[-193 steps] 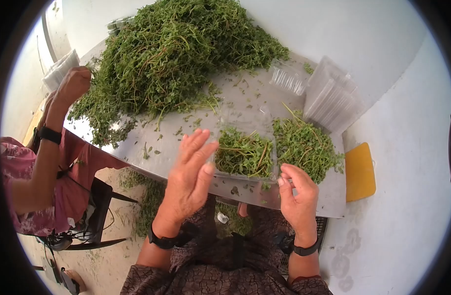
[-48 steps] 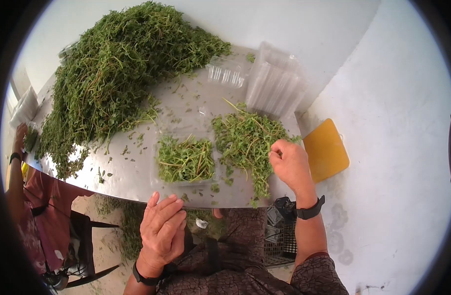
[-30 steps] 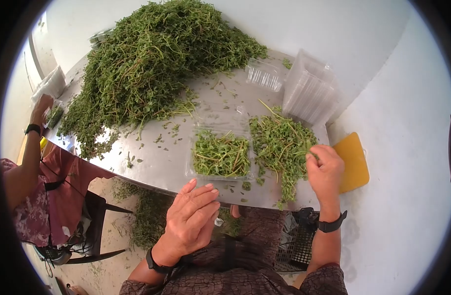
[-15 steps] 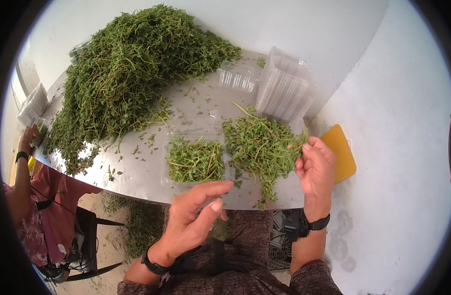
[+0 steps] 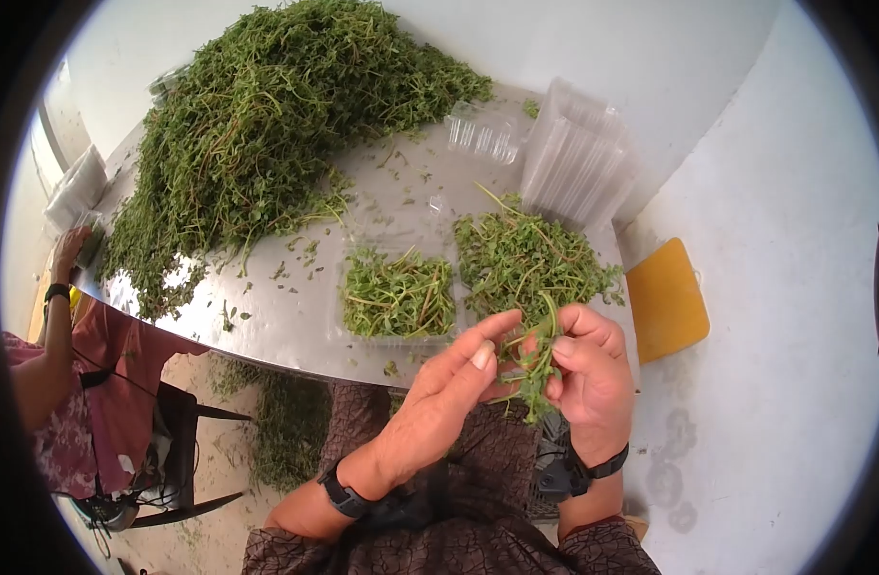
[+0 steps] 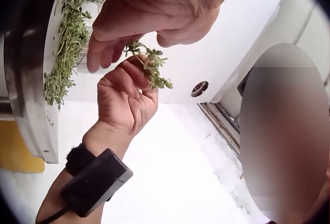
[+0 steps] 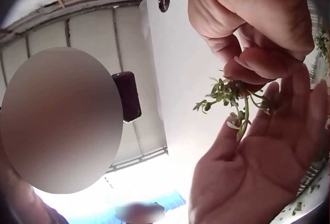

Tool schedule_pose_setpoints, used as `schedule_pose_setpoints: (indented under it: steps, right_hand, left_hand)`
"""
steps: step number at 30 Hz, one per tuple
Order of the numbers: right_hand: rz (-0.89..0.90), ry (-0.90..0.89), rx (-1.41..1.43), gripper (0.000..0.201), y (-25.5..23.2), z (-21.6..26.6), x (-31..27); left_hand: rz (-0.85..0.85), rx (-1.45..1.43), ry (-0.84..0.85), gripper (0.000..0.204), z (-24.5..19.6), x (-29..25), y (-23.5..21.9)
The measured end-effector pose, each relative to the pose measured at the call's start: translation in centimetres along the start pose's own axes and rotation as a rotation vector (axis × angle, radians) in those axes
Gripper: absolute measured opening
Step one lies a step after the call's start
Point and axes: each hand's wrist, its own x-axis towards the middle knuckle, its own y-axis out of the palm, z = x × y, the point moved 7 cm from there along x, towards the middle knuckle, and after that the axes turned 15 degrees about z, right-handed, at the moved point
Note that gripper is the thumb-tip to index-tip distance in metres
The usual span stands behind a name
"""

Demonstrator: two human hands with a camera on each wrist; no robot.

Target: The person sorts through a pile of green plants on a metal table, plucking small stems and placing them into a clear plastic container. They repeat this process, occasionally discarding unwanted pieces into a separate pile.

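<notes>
In the head view, my right hand (image 5: 597,388) pinches a small bunch of leafy green sprigs (image 5: 538,372) between thumb and fingers, just in front of the table. My left hand (image 5: 430,422) meets it from the left, fingertips right at the leaves. The right wrist view shows the left palm (image 7: 258,164) spread with straight fingers under the sprigs. Behind the hands, a clear plastic box (image 5: 391,342) filled with cut greens sits on the metal table (image 5: 296,335), its clear lid folded back. A small heap of the same greens (image 5: 521,254) lies right of the box.
A big mound of greens (image 5: 257,134) covers the table's back left. Stacked clear boxes (image 5: 578,158) stand at the back right, beside a loose one (image 5: 482,134). A yellow panel (image 5: 667,299) is beyond the right edge. Another person's hand (image 5: 70,251) works at far left.
My right hand has gone from beside the box to the small heap, picked up sprigs there and brought them inward. The left hand has moved right to meet it.
</notes>
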Motion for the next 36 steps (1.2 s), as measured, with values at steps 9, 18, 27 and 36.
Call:
schedule_pose_setpoints:
  steps: [9, 18, 27, 36]
  right_hand:
    - [-0.031, 0.117, -0.217, 0.006, 1.1, -0.4, -0.5]
    - [0.002, 0.211, -0.442, 0.004, 2.3, -0.9, -0.9]
    - [0.037, 0.136, -0.734, 0.004, 2.9, -1.4, -1.2]
    - [-0.160, 0.075, -0.503, 0.001, 2.3, -0.7, -1.5]
  left_hand:
    - [-0.011, 0.120, 0.157, 0.027, -0.3, -0.9, 0.1]
    - [-0.187, 0.380, 0.193, 0.004, -1.9, -3.0, -1.0]
    - [0.081, 0.003, 0.107, 0.011, -2.0, -4.5, -0.7]
    - [-0.149, 0.037, 0.108, 0.014, -1.0, -5.3, -2.1]
